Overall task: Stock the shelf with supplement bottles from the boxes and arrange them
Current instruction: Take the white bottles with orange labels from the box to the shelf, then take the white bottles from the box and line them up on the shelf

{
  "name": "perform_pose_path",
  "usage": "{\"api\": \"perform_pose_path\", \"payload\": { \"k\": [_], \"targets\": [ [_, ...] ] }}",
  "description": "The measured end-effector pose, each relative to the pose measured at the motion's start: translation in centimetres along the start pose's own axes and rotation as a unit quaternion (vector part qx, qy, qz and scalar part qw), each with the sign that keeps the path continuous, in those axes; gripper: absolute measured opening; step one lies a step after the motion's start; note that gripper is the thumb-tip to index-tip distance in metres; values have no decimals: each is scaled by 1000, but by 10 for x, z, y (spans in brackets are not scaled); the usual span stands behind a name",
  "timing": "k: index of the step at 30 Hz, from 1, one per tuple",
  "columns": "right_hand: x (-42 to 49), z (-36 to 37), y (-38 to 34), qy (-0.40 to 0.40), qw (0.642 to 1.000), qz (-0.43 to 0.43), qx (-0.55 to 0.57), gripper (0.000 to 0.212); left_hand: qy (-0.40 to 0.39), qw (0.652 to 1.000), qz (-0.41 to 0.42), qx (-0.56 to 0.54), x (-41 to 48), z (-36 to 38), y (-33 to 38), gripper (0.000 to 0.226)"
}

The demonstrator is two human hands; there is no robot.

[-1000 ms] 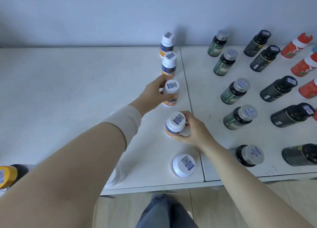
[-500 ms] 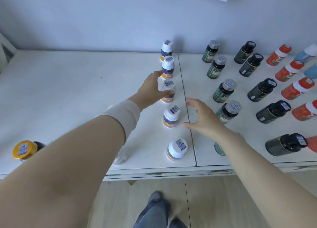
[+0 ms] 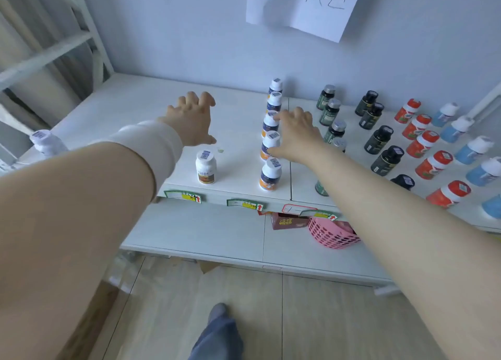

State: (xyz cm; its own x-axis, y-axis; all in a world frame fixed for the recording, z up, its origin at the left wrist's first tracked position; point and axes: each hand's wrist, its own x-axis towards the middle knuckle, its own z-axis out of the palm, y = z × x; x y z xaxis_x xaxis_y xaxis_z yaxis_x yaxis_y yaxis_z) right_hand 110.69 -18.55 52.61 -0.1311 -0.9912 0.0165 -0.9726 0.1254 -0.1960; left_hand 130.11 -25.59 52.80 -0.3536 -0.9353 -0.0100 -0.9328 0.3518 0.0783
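Note:
Several white-capped bottles with orange and blue labels stand in a straight column on the white top shelf. My right hand lies against this column; its fingertips touch the third bottle's cap and its thumb sits beside the fourth bottle. My left hand hovers over bare shelf left of the column, fingers spread, holding nothing. In front of it stands a lone white bottle with a brown label.
Right of the column run rows of green, black, red and blue bottles. One white-capped bottle stands far left. The lower shelf holds a pink basket and a red box. A white rack frame rises at left.
My left hand let go of the third bottle and moved left over bare shelf. My right hand shifted back onto the column. The view pulled back, showing the lower shelf.

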Motion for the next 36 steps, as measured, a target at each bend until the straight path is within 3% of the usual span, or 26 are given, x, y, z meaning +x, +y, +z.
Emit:
{"api": "perform_pose_path", "payload": {
  "k": [9,15,19,26,36],
  "targets": [
    [-54,6,-131,-11,996,-83,0,67,20,997,-77,-26,-119,-14,-75,75],
    [-79,52,-276,-51,989,-138,-3,70,16,987,-162,-17,-208,-2,-205,78],
    [-99,103,-388,-80,975,-205,-37,70,-9,969,-244,-37,-280,16,-307,68],
    [-130,194,-531,-173,928,-319,-85,70,-81,913,-394,-66,-399,70,-440,68],
    [-124,358,-671,-288,836,-456,-106,67,-167,787,-572,-160,-472,193,-539,62]
  ]
}}
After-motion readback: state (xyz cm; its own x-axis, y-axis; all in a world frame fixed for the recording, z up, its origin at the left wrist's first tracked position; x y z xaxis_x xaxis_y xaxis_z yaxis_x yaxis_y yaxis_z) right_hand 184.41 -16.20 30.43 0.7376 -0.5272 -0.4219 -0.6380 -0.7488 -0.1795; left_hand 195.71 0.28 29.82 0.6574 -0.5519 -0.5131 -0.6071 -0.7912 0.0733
